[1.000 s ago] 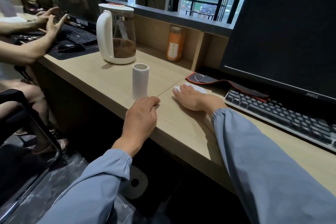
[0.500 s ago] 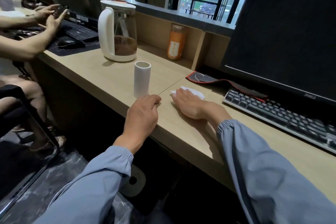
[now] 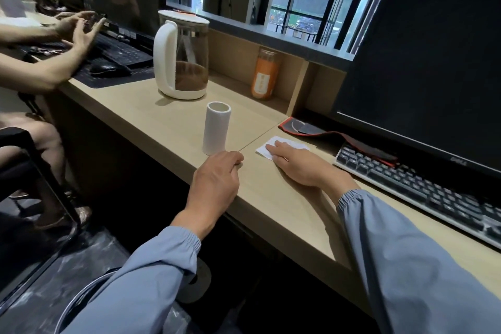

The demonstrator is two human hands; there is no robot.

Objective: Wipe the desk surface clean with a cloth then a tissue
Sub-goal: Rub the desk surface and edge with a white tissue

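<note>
A white tissue [image 3: 287, 144] lies flat on the light wooden desk [image 3: 284, 206], partly under my right hand [image 3: 301, 165], which presses on it palm down with fingers extended. My left hand [image 3: 217, 184] rests curled on the desk's front edge, holding nothing that I can see. A white roll of tissue [image 3: 216, 127] stands upright just beyond my left hand. No cloth is visible.
A black keyboard [image 3: 423, 184] and a dark monitor [image 3: 433, 68] sit to the right, with a red-edged mat [image 3: 339, 135] beneath. A kettle [image 3: 181, 57] and an orange bottle [image 3: 264, 76] stand behind. Another person's hands [image 3: 76, 27] type at the far left.
My right hand has slid back towards me on the tissue, so more of the tissue shows beyond my fingertips. My left hand stays on the desk edge.
</note>
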